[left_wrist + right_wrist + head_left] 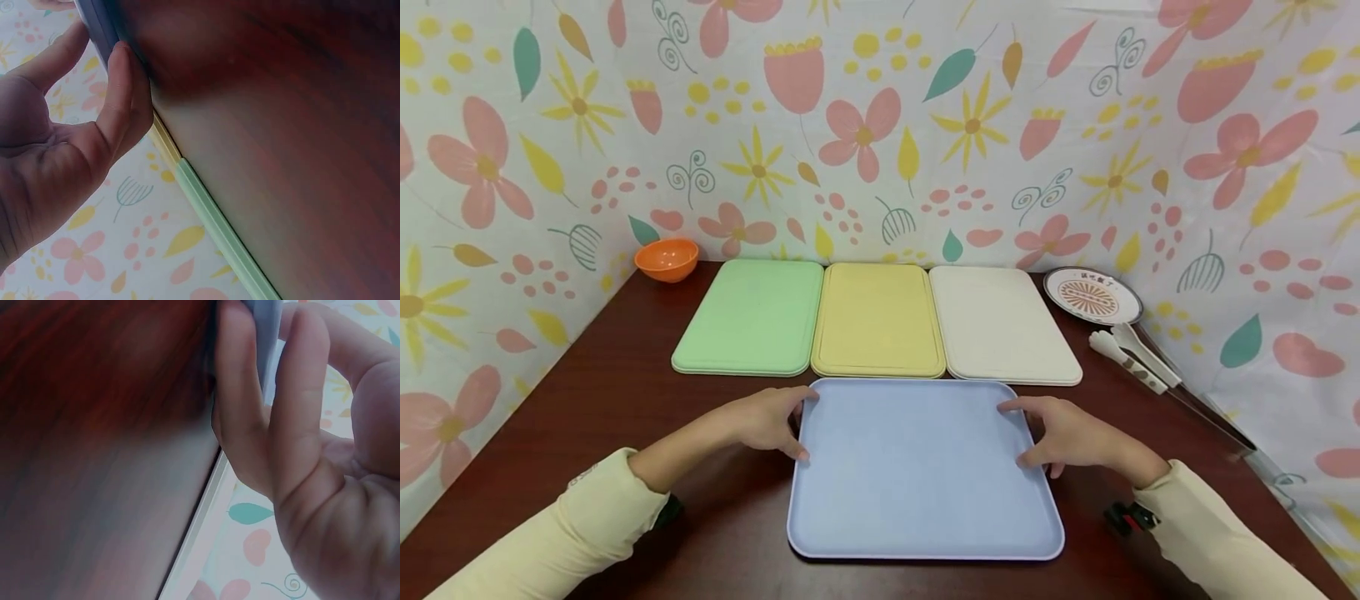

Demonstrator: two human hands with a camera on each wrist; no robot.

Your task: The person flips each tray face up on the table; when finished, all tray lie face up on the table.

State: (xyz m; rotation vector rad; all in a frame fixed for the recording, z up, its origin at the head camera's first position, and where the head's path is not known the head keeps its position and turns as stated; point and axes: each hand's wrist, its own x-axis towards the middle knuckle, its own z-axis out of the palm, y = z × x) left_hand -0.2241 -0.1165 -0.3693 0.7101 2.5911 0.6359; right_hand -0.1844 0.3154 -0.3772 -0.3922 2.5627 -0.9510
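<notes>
A light blue rectangular tray (925, 475) with a low raised rim lies in front of me in the head view. At its left rim my left hand (767, 418) holds it, thumb and index finger reaching over the edge. My right hand (1070, 433) grips the opposite rim in the same way. From the left wrist view, the tray's edge (99, 28) runs between the left thumb and the other fingers. In the right wrist view, the tray's edge (267, 344) is between fingers and thumb, and one finger stands apart from it. The fingertips under the tray are partly hidden.
Behind the tray, a green board (748, 317), a yellow board (878, 321) and a white board (1006, 325) lie side by side. An orange bowl (667, 260) stands at the back left. At right are a patterned plate (1093, 296) and tongs (1150, 367). Flowered cloth surrounds the dark table (715, 533).
</notes>
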